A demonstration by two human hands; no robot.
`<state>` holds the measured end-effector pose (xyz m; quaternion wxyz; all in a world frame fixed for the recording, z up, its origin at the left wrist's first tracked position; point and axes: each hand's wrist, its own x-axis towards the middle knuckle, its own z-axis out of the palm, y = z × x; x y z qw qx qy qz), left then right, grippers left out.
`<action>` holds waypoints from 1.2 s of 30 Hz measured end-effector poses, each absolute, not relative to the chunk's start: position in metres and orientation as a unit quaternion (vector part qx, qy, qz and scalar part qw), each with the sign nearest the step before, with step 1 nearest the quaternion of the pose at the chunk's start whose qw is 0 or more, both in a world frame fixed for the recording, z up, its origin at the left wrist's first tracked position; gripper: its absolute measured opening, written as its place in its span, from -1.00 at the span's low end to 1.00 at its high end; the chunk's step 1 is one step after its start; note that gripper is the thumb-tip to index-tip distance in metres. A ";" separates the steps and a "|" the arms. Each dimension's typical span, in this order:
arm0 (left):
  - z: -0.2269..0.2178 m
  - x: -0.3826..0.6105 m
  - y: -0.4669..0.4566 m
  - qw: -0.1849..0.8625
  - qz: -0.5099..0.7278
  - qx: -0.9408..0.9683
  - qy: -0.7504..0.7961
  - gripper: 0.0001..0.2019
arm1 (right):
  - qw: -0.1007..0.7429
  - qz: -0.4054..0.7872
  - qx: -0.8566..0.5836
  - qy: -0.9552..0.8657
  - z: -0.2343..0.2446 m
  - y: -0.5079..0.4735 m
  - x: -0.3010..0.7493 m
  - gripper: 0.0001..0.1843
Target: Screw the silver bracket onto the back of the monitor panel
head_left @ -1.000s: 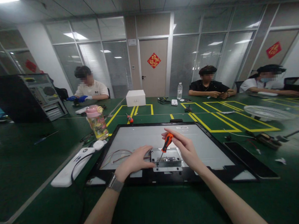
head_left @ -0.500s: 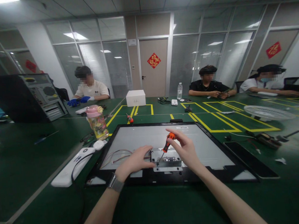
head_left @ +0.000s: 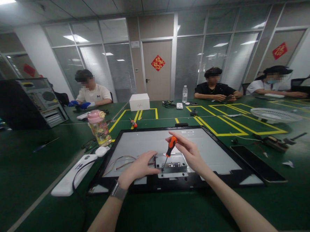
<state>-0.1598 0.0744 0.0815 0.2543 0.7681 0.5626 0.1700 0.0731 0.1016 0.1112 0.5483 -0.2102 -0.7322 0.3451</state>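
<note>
A black-framed monitor panel lies face down on the green table. A metal board cover sits on its near middle. My right hand is closed round an orange-handled screwdriver, whose tip touches the cover's left edge. My left hand rests on the panel beside the cover, fingers curled, with the fingertips against its left side. Thin coloured wires run across the panel to the left of that hand. A watch is on my left wrist.
A pink-lidded bottle, a white power strip and a black computer case are at left. A white box stands at the back. A dark slab and a fan grille lie at right. Three people sit across the table.
The screwdriver handle has turned and shifted slightly in my right fingers. My left hand stays put. The view has shifted a little.
</note>
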 end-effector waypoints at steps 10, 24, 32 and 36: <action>0.082 -0.159 0.074 0.252 0.165 0.769 0.564 -0.23 | 0.545 0.346 -0.218 -0.732 0.110 0.102 0.072 -0.63; 0.084 -0.158 0.074 0.261 0.168 0.763 0.567 -0.24 | 0.579 0.335 -0.251 -0.699 0.106 0.105 0.069 -0.70; 0.082 -0.160 0.073 0.256 0.167 0.766 0.566 -0.25 | 0.542 0.358 -0.210 -0.731 0.107 0.104 0.072 -0.64; 0.083 -0.160 0.074 0.257 0.167 0.765 0.566 -0.24 | 0.569 0.333 -0.251 -0.709 0.105 0.108 0.071 -0.63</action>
